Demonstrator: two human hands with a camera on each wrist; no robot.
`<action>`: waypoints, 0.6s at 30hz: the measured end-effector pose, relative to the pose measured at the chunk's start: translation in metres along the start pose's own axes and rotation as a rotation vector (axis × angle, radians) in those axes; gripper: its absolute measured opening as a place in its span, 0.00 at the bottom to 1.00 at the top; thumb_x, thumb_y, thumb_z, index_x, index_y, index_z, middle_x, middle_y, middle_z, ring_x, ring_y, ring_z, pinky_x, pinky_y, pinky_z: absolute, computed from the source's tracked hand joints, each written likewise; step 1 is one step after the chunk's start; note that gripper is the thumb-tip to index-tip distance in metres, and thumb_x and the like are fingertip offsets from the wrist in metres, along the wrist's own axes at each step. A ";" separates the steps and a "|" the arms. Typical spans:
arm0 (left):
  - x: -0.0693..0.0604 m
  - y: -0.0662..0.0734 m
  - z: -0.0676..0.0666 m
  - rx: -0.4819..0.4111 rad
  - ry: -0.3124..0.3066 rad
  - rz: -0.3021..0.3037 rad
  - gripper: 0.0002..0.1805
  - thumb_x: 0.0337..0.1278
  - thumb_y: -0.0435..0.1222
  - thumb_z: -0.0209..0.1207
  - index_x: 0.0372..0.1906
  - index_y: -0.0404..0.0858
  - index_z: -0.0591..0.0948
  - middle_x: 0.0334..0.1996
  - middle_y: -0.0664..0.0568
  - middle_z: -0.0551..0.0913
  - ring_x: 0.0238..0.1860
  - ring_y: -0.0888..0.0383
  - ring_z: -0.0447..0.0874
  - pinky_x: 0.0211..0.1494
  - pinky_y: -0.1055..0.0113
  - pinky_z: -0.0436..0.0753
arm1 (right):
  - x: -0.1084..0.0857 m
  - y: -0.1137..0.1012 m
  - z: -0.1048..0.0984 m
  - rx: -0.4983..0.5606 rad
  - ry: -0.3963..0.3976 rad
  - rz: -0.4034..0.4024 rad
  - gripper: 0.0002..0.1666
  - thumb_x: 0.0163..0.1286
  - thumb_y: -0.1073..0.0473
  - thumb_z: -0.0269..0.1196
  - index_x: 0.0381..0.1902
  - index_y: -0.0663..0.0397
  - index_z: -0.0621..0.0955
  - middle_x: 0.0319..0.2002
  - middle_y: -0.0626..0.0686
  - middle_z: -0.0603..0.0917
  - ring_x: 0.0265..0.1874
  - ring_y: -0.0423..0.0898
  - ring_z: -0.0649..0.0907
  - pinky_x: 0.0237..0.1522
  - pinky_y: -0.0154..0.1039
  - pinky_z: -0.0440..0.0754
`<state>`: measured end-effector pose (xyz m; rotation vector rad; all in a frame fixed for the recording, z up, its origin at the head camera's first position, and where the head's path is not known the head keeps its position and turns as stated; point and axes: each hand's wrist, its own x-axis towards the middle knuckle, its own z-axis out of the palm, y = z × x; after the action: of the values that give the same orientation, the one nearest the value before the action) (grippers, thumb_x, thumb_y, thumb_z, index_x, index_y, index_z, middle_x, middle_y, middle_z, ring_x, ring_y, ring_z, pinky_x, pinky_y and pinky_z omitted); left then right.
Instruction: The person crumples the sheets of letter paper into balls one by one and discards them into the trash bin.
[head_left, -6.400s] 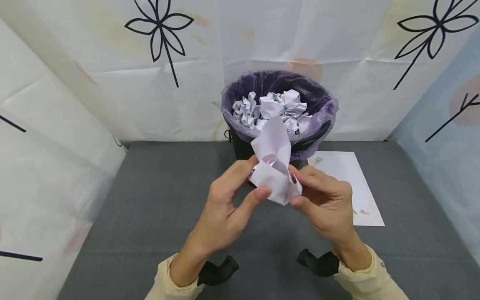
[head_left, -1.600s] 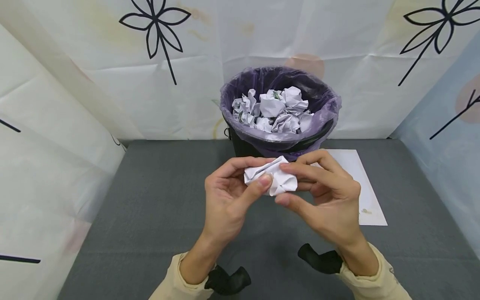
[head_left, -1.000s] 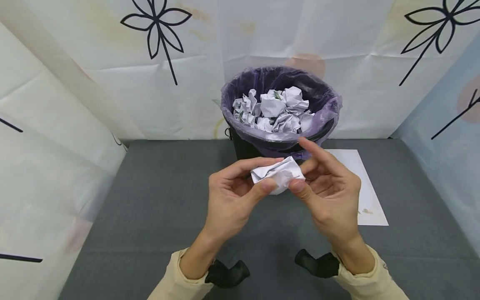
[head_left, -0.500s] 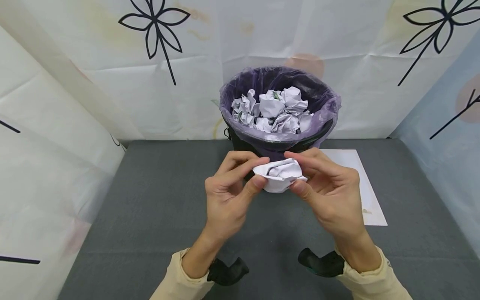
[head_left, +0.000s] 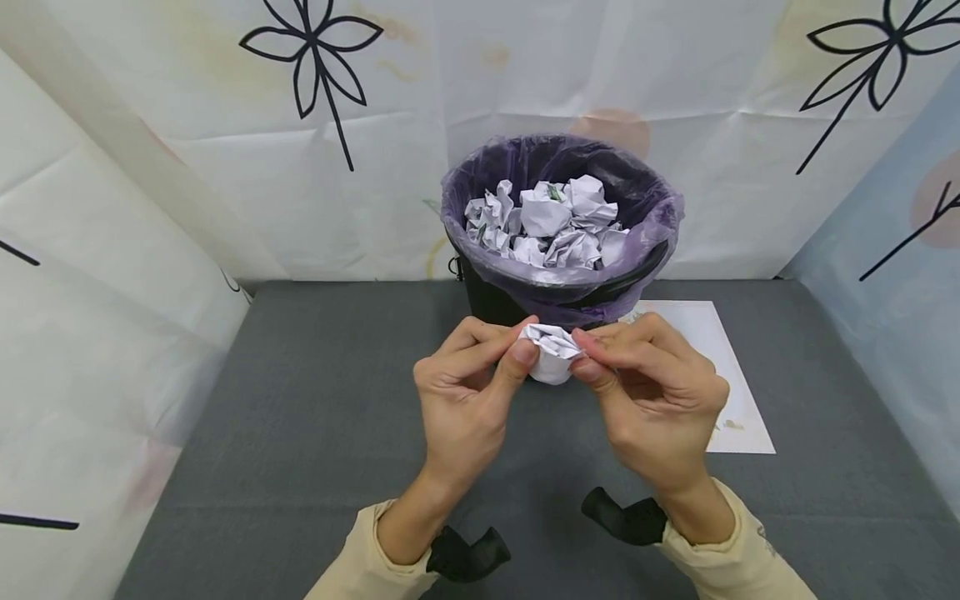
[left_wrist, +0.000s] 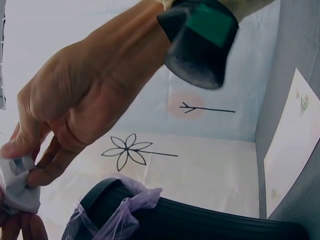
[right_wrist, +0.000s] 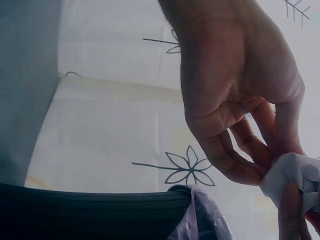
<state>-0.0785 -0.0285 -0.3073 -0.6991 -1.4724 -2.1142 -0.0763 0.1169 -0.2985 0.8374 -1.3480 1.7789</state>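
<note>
The bench point(head_left: 315, 375) and the bin point(head_left: 487, 296) at its far side look unchanged. Inside the bin's purple liner point(head_left: 651, 242), the same crumpled papers point(head_left: 546, 212) lie heaped. A flat sheet point(head_left: 738, 408) rests on the bench, partly behind the right hand point(head_left: 660, 396). That hand and the left hand point(head_left: 465, 400) pinch one wad point(head_left: 551, 368) from either side, just outside the bin, on its near side. The wad has become narrower than half a second ago, so the crumpling seems well along.
</note>
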 end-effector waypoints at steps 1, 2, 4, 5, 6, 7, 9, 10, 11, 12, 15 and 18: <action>0.000 0.000 0.000 0.004 0.009 -0.012 0.22 0.64 0.35 0.68 0.44 0.15 0.82 0.32 0.38 0.80 0.37 0.56 0.81 0.38 0.73 0.81 | 0.000 0.001 0.000 -0.008 0.004 -0.008 0.12 0.56 0.71 0.76 0.32 0.79 0.86 0.28 0.62 0.83 0.35 0.49 0.88 0.40 0.34 0.86; 0.000 0.000 0.001 0.007 0.017 -0.024 0.22 0.64 0.36 0.68 0.44 0.15 0.82 0.31 0.38 0.80 0.36 0.57 0.80 0.37 0.73 0.81 | 0.000 0.001 0.000 -0.008 0.005 -0.002 0.13 0.56 0.70 0.76 0.33 0.80 0.86 0.28 0.62 0.83 0.34 0.49 0.87 0.40 0.34 0.86; 0.000 0.001 0.000 0.017 0.022 -0.044 0.22 0.64 0.36 0.68 0.46 0.16 0.82 0.30 0.39 0.80 0.35 0.58 0.79 0.37 0.74 0.80 | 0.000 0.000 -0.002 0.008 -0.003 0.045 0.17 0.56 0.69 0.77 0.36 0.81 0.85 0.30 0.61 0.83 0.32 0.47 0.86 0.38 0.33 0.86; 0.000 0.002 0.000 0.023 0.021 -0.049 0.22 0.65 0.36 0.68 0.46 0.16 0.82 0.30 0.39 0.80 0.34 0.58 0.78 0.37 0.74 0.79 | 0.001 0.000 -0.003 0.019 -0.011 0.082 0.18 0.56 0.68 0.77 0.39 0.81 0.85 0.31 0.61 0.83 0.32 0.47 0.85 0.37 0.33 0.86; 0.001 0.002 -0.001 0.028 0.017 -0.052 0.21 0.65 0.35 0.67 0.48 0.16 0.82 0.31 0.38 0.80 0.34 0.58 0.78 0.37 0.73 0.80 | 0.001 -0.001 -0.005 0.037 -0.022 0.122 0.20 0.57 0.67 0.76 0.41 0.81 0.85 0.32 0.60 0.83 0.32 0.46 0.83 0.36 0.32 0.85; 0.001 0.004 -0.001 0.031 0.011 -0.054 0.21 0.65 0.35 0.67 0.48 0.17 0.82 0.31 0.38 0.80 0.34 0.57 0.78 0.38 0.73 0.80 | 0.001 -0.002 -0.008 0.059 -0.036 0.165 0.21 0.58 0.67 0.76 0.44 0.80 0.84 0.33 0.60 0.83 0.32 0.45 0.81 0.35 0.30 0.84; 0.003 0.006 -0.003 0.033 -0.008 -0.052 0.20 0.65 0.33 0.66 0.50 0.18 0.82 0.34 0.37 0.81 0.37 0.56 0.79 0.41 0.72 0.81 | 0.002 -0.004 -0.012 0.116 -0.071 0.238 0.22 0.60 0.66 0.74 0.48 0.79 0.84 0.36 0.60 0.82 0.34 0.47 0.79 0.36 0.31 0.83; 0.003 0.008 -0.003 0.029 -0.019 -0.049 0.20 0.65 0.33 0.66 0.50 0.18 0.82 0.35 0.36 0.82 0.37 0.56 0.79 0.42 0.71 0.82 | 0.002 -0.004 -0.014 0.146 -0.087 0.258 0.21 0.62 0.67 0.74 0.48 0.78 0.84 0.38 0.61 0.82 0.36 0.48 0.79 0.37 0.31 0.83; 0.004 0.010 -0.004 0.025 -0.031 -0.048 0.19 0.65 0.32 0.66 0.51 0.17 0.82 0.36 0.36 0.82 0.38 0.56 0.80 0.42 0.71 0.82 | 0.003 -0.004 -0.016 0.169 -0.103 0.275 0.19 0.62 0.67 0.73 0.48 0.77 0.84 0.39 0.61 0.82 0.37 0.48 0.79 0.38 0.31 0.83; 0.005 0.012 -0.004 0.020 -0.040 -0.050 0.20 0.65 0.32 0.66 0.51 0.17 0.82 0.37 0.36 0.82 0.39 0.56 0.80 0.42 0.71 0.82 | 0.004 -0.004 -0.017 0.192 -0.119 0.284 0.18 0.63 0.68 0.72 0.48 0.76 0.85 0.39 0.61 0.82 0.39 0.48 0.79 0.39 0.32 0.82; 0.006 0.016 -0.004 0.005 -0.062 -0.063 0.19 0.64 0.32 0.67 0.48 0.16 0.82 0.40 0.33 0.83 0.41 0.55 0.83 0.42 0.71 0.84 | 0.005 -0.005 -0.020 0.249 -0.148 0.280 0.15 0.61 0.71 0.72 0.45 0.74 0.86 0.39 0.60 0.83 0.42 0.51 0.83 0.43 0.35 0.84; 0.006 0.019 -0.004 0.004 -0.062 -0.079 0.17 0.62 0.31 0.68 0.44 0.16 0.83 0.39 0.33 0.84 0.41 0.55 0.84 0.42 0.69 0.86 | 0.005 -0.004 -0.020 0.276 -0.162 0.229 0.13 0.60 0.72 0.72 0.43 0.75 0.86 0.34 0.57 0.82 0.43 0.53 0.85 0.44 0.36 0.84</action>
<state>-0.0714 -0.0391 -0.2910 -0.7224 -1.5608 -2.1659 -0.0768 0.1382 -0.2975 1.0271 -1.3640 2.1495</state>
